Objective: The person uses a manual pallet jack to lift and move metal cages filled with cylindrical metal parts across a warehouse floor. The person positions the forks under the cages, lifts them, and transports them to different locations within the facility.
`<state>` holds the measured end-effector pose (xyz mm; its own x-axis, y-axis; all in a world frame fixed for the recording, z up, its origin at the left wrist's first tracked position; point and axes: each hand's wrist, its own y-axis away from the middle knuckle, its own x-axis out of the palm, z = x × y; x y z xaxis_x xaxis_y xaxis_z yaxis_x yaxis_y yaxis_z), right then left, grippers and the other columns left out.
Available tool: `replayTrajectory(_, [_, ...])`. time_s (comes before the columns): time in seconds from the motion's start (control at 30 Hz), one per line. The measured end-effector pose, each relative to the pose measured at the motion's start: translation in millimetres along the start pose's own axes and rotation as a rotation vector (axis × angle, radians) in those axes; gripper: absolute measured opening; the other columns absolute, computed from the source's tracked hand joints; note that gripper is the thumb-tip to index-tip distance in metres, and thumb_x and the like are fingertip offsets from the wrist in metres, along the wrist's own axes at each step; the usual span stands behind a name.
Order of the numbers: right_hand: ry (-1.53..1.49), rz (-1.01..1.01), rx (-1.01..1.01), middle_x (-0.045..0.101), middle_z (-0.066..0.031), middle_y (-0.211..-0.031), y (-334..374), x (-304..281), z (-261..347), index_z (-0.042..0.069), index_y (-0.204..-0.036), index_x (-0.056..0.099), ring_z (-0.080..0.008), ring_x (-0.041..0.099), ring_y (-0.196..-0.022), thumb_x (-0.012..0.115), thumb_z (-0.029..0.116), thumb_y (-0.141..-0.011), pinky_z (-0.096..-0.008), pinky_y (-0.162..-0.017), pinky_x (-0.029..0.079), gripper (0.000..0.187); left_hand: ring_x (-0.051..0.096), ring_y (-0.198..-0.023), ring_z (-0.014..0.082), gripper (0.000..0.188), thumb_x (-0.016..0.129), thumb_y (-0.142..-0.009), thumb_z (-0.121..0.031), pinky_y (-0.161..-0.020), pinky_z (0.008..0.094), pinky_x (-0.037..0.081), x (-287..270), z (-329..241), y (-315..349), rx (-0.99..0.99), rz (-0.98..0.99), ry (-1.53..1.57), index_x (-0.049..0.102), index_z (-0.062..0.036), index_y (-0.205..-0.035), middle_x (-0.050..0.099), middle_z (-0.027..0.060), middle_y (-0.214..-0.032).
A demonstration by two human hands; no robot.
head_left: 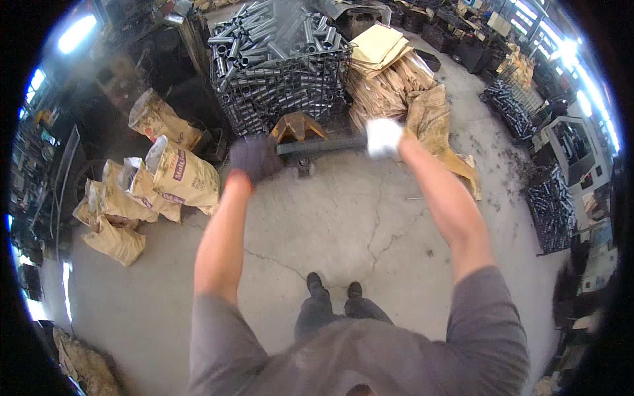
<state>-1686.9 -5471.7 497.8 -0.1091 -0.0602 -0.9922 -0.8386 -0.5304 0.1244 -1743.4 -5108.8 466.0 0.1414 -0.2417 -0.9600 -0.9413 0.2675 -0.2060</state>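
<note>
A dark horizontal bar, the handle of a pallet jack (pixel 321 146), spans the space between my hands. My left hand (pixel 255 158), in a dark glove with a red cuff, is closed round its left end. White-gloved, my right hand (pixel 384 138) grips the right end; its fingers are slightly blurred. Beyond the handle shows the jack's worn orange-yellow body (pixel 297 125), against the near side of a wire cage (pixel 284 92). Short dark metal tubes (pixel 264 39) are heaped in the cage above its rim. Whatever lies under the cage is hidden.
Several paper sacks (pixel 188 175) stand on the left floor. Right of the cage rises a stack of flattened brown sacks (pixel 389 86), topped by pale sheets (pixel 380 47). More tube-filled cages (pixel 551 211) and a machine (pixel 578 155) line the right. Cracks run through the concrete floor (pixel 356 224).
</note>
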Motion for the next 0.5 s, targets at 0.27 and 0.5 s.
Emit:
replayTrajectory(0.27, [-0.092,0.849,-0.059,0.076,-0.0167,-0.089,198,239,87,0.008,-0.085,0.079,-0.0327,0.076,-0.085,0.060,0.021,-0.073,-0.0443,-0.072,0.059,0.026,0.063,-0.118,0.0372,0.067,0.049,-0.089,-0.065,-0.111,0.0663,0.017,172,-151,228,-0.365,1.089,0.371,0.068,-0.0106,-0.122,0.073,0.0148,-0.113])
replayTrajectory(0.5, [-0.173,-0.065,-0.175,0.071,-0.0228,-0.076,55,48,-11,0.008,-0.080,0.077,-0.0371,0.072,-0.070,0.067,0.016,-0.061,-0.0443,-0.065,0.060,0.023,0.071,-0.084,0.0355,0.045,0.065,-0.090,-0.054,-0.074,0.0441,0.056,32,-50,42,0.025,0.545,0.160,0.077,-0.0129,-0.102,0.075,0.0142,-0.094])
